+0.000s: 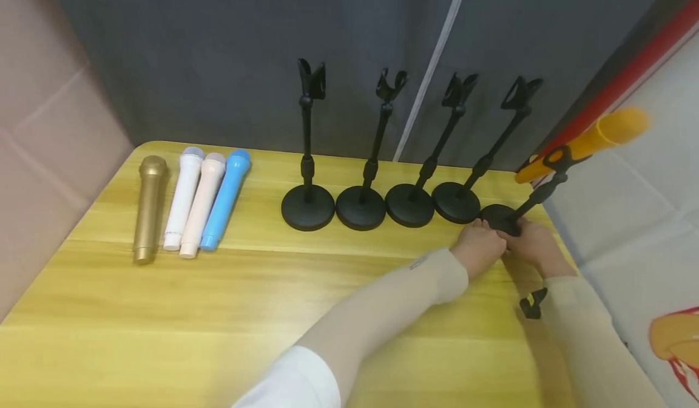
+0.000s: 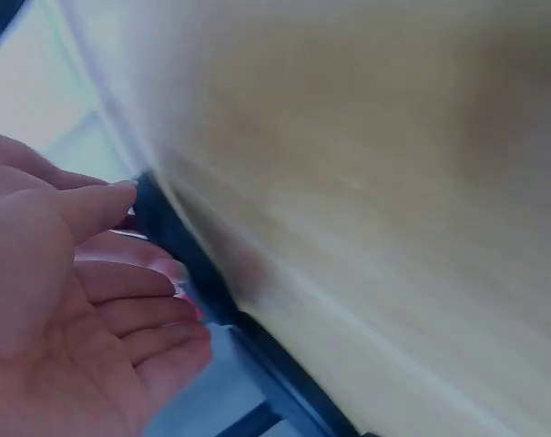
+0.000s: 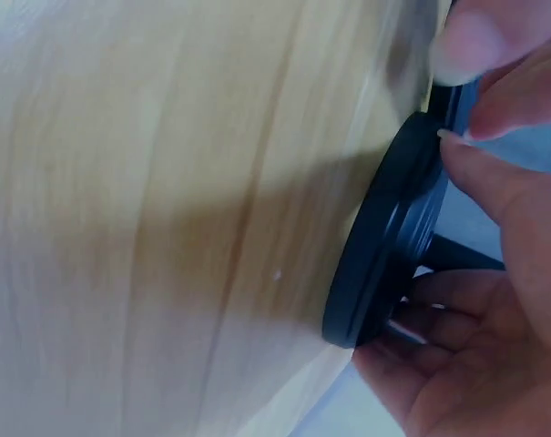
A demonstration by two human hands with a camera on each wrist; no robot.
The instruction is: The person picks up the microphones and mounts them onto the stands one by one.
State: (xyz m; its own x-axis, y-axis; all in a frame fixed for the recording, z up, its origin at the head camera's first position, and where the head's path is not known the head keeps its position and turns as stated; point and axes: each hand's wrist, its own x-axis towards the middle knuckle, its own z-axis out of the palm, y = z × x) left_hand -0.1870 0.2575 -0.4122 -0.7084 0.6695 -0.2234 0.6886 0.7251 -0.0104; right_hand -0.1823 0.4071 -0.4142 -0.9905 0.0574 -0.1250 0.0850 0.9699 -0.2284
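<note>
At the right end of a row of black microphone stands, my right hand (image 1: 537, 247) grips the round base (image 1: 499, 218) of the last stand. Its thumb and curled fingers lie around that base (image 3: 375, 246) in the right wrist view. My left hand (image 1: 480, 247) is beside it, fingertips touching the base's near left edge; in the left wrist view its fingers (image 2: 157, 332) are only loosely bent. An orange microphone (image 1: 595, 138) sits tilted in this stand's clip. The neighbouring stand (image 1: 457, 201) has a bare clip. My hands partly hide the gripped base.
Further left stand more black stands (image 1: 308, 207) with bare clips. Gold (image 1: 147, 207), white (image 1: 184, 198), pale pink (image 1: 203, 207) and blue (image 1: 226, 198) microphones lie on the left of the wooden table (image 1: 246, 311). A grey panel (image 1: 229, 62) rises behind; a white wall (image 1: 644, 214) borders the right.
</note>
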